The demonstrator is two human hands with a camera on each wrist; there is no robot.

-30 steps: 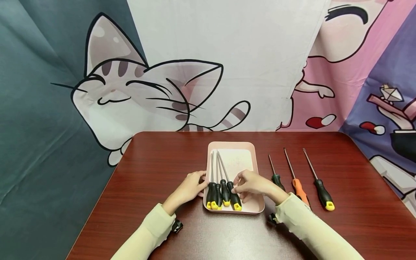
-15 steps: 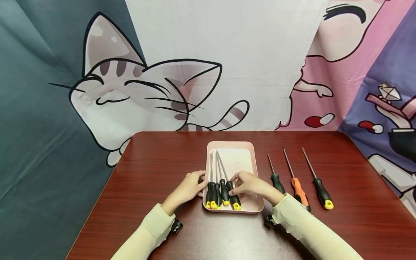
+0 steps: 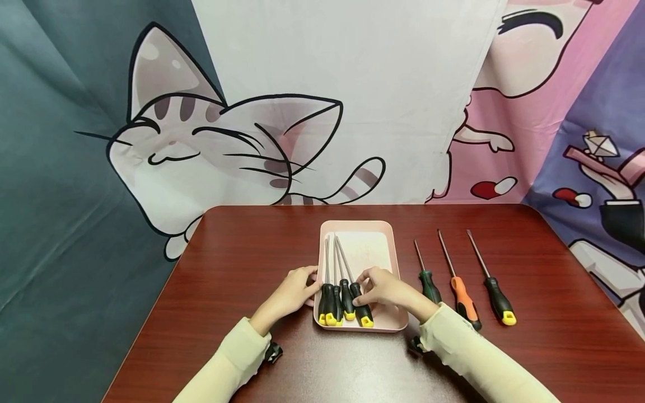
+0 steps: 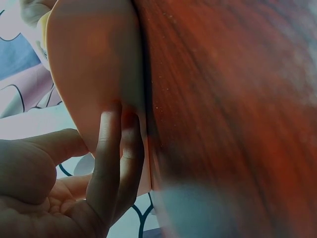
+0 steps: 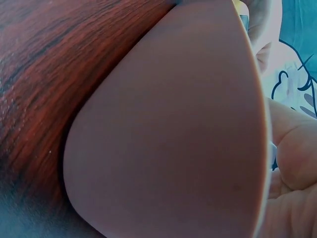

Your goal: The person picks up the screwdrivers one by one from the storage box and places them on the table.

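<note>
In the head view, a pale pink tray (image 3: 388, 322) holds several screwdrivers with black and yellow handles, side by side in its left part. My left hand (image 3: 294, 290) is at the tray's left side. The left wrist view has its fingers (image 4: 110, 148) against the outer wall, with the thumb at the rim. My right hand (image 3: 385, 288) reaches over the tray from the right. Its thumb and fingers pinch the handle of the rightmost screwdriver (image 3: 365, 314) in the tray. In the right wrist view the tray wall hides those fingers; only part of the palm shows.
Right of the tray, three screwdrivers lie on the dark red table (image 3: 252, 240): a green-handled one (image 3: 428, 285), an orange-handled one (image 3: 464, 299) and a black and yellow one (image 3: 499, 299). A cartoon-printed cloth (image 3: 413, 67) hangs behind the table.
My right thumb and fingers have shifted slightly left, closer around the rightmost screwdriver's handle. The left hand stays at the tray's side. The view has shifted a little.
</note>
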